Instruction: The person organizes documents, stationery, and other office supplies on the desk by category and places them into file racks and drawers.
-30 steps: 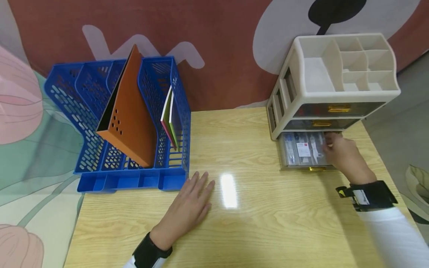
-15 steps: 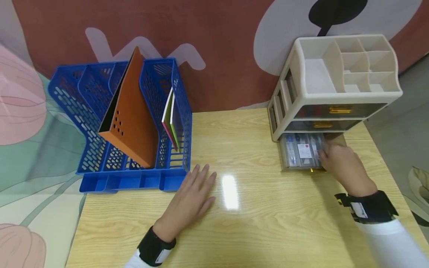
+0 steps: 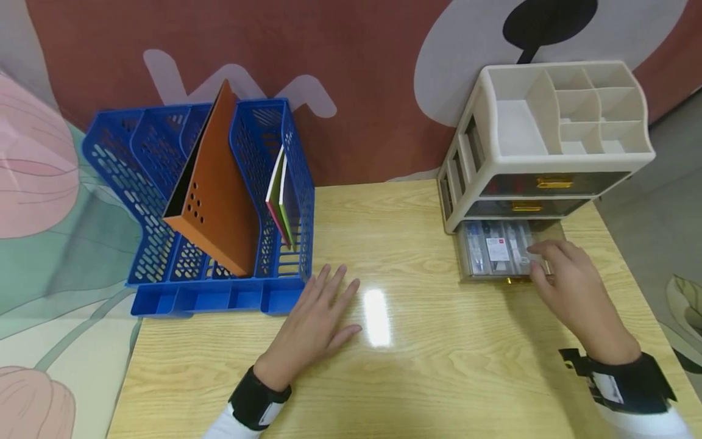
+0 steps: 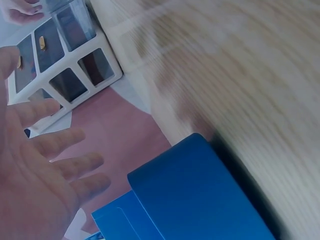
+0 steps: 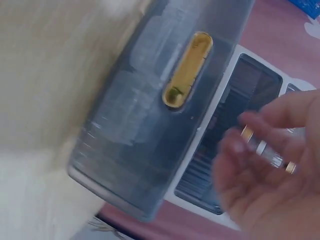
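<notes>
My left hand [image 3: 307, 326] lies on the table with its fingers spread, just off the front corner of a blue desktop file organizer [image 3: 219, 299]. Its palm side shows in the left wrist view, beside the organizer's blue edge [image 4: 195, 185]. At the right, a cream storage unit [image 3: 570, 161] has its lowest clear drawer [image 3: 466, 277] pulled out. Inside lie a white-labelled packet [image 3: 498, 249] and other clear-wrapped items. My right hand [image 3: 576, 292] hovers at the drawer's front right corner, thumb and index finger apart. Through that gap, in the right wrist view, gold handles [image 5: 247, 132] show.
An orange folder [image 3: 219, 195] and thin booklets [image 3: 281, 195] stand in the blue organizer. Open compartments [image 3: 576, 103] top the cream unit, above two closed dark drawers [image 3: 556, 183] with gold handles. A patterned cloth [image 3: 373, 91] hangs behind the wooden table [image 3: 417, 366].
My right hand has drawn back from inside the drawer toward its front right corner, its fingers opening. The drawer stays out. My left hand's thumb has spread farther from its fingers.
</notes>
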Demonstrator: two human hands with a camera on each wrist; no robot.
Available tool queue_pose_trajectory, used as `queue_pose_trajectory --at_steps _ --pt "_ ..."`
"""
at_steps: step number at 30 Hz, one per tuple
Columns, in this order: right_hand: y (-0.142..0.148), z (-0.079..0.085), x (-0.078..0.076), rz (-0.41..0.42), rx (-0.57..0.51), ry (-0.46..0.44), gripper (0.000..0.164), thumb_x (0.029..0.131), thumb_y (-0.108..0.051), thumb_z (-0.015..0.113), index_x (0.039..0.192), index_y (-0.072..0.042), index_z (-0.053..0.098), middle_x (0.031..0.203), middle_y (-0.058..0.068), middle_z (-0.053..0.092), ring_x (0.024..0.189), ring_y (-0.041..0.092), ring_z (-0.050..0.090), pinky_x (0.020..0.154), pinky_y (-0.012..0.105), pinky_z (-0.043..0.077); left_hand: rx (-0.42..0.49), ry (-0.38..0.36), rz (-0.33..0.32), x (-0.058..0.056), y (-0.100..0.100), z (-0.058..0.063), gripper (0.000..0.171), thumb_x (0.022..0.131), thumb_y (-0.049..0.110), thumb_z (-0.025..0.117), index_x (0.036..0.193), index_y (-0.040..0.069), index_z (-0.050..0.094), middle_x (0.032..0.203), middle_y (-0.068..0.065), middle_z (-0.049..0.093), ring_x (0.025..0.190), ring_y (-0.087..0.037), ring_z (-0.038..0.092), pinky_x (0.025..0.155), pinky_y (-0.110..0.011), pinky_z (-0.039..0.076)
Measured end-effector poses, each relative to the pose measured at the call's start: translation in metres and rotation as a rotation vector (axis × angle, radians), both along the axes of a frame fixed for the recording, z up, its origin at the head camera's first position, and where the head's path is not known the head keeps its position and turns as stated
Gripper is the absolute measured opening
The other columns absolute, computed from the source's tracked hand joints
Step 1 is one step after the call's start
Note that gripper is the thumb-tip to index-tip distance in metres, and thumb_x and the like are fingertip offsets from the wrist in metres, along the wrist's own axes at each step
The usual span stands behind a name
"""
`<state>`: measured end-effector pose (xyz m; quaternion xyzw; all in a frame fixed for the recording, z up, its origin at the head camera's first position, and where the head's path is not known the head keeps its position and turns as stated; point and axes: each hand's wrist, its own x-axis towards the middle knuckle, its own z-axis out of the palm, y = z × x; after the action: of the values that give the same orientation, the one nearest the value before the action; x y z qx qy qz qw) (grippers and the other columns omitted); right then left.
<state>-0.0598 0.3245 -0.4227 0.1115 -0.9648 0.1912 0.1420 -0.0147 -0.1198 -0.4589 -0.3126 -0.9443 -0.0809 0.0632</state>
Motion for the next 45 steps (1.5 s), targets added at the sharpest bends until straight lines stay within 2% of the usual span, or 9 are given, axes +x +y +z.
queue_pose_trajectory --at_steps 3,6,15,24,27,31,34,39,45 --pt "0.002 -0.005 0.008 0.077 -0.040 0.021 0.024 0.084 0.006 0.070 0.107 0.001 0.071 0.104 0.016 0.068 0.089 0.021 0.063 0.074 0.026 0.056 -0.005 0.013 -0.008 -0.001 0.000 -0.001 0.079 0.098 0.061 0.057 0.161 0.016 0.038 0.168 -0.019 0.029 0.153 -0.045 0.030 0.125 -0.057 0.026" --pt "0.004 -0.011 0.014 0.176 -0.087 0.003 0.030 0.081 0.008 0.075 0.107 -0.007 0.072 0.096 0.006 0.072 0.085 -0.001 0.059 0.066 0.007 0.045 -0.005 0.019 -0.011 -0.003 0.001 -0.001 0.081 0.097 0.064 0.057 0.162 0.018 0.036 0.169 -0.019 0.027 0.154 -0.046 0.028 0.124 -0.059 0.028" --pt "0.008 -0.021 0.028 0.177 -0.235 -0.213 0.019 0.094 0.002 0.069 0.109 -0.009 0.073 0.099 0.003 0.077 0.093 -0.018 0.057 0.076 0.001 0.046 -0.014 0.026 -0.023 -0.006 0.004 -0.001 0.085 0.095 0.067 0.056 0.163 0.023 0.032 0.171 -0.019 0.022 0.156 -0.048 0.021 0.124 -0.062 0.024" --pt "0.020 -0.049 0.032 0.247 -0.631 -0.486 0.025 0.104 0.005 0.051 0.124 0.016 0.063 0.114 -0.018 0.074 0.101 -0.004 0.070 0.080 0.014 0.058 -0.008 0.070 -0.047 -0.009 0.005 -0.004 0.080 0.093 0.069 0.056 0.162 0.035 0.033 0.171 -0.015 0.024 0.154 -0.052 0.022 0.120 -0.068 0.029" --pt "0.027 -0.057 0.030 0.239 -0.845 -0.665 0.029 0.108 -0.001 0.046 0.128 0.010 0.064 0.118 -0.014 0.075 0.104 0.002 0.073 0.084 0.019 0.060 -0.010 0.074 -0.049 -0.009 0.005 -0.005 0.080 0.093 0.069 0.056 0.162 0.036 0.034 0.171 -0.015 0.024 0.154 -0.052 0.023 0.119 -0.068 0.030" --pt "0.033 -0.065 0.027 0.290 -1.301 -0.901 0.038 0.112 -0.002 0.034 0.130 -0.003 0.067 0.126 0.002 0.074 0.112 0.017 0.073 0.094 0.028 0.058 -0.020 0.069 -0.049 -0.008 0.004 -0.005 0.077 0.094 0.069 0.055 0.162 0.038 0.033 0.172 -0.014 0.023 0.156 -0.050 0.019 0.120 -0.067 0.029" --pt "0.035 -0.068 0.026 0.345 -1.617 -1.009 0.045 0.112 -0.001 0.025 0.131 0.000 0.066 0.131 0.016 0.071 0.120 0.026 0.070 0.102 0.034 0.054 -0.022 0.068 -0.049 -0.007 0.003 -0.006 0.076 0.095 0.068 0.055 0.161 0.038 0.034 0.171 -0.014 0.024 0.157 -0.049 0.017 0.121 -0.067 0.027" --pt "0.034 -0.070 0.026 0.263 -2.029 -1.017 0.040 0.113 -0.005 0.025 0.122 0.006 0.062 0.126 0.026 0.067 0.122 0.037 0.067 0.108 0.042 0.051 -0.016 0.074 -0.048 -0.006 0.001 -0.006 0.076 0.095 0.066 0.057 0.161 0.037 0.035 0.171 -0.015 0.025 0.155 -0.050 0.022 0.121 -0.067 0.027" --pt "0.028 -0.068 0.030 0.074 -2.328 -0.984 0.031 0.112 -0.008 0.030 0.115 0.005 0.058 0.116 0.022 0.060 0.117 0.038 0.067 0.112 0.040 0.049 -0.019 0.080 -0.049 -0.006 -0.001 -0.007 0.077 0.095 0.066 0.056 0.162 0.036 0.034 0.170 -0.016 0.025 0.153 -0.051 0.027 0.120 -0.068 0.029"
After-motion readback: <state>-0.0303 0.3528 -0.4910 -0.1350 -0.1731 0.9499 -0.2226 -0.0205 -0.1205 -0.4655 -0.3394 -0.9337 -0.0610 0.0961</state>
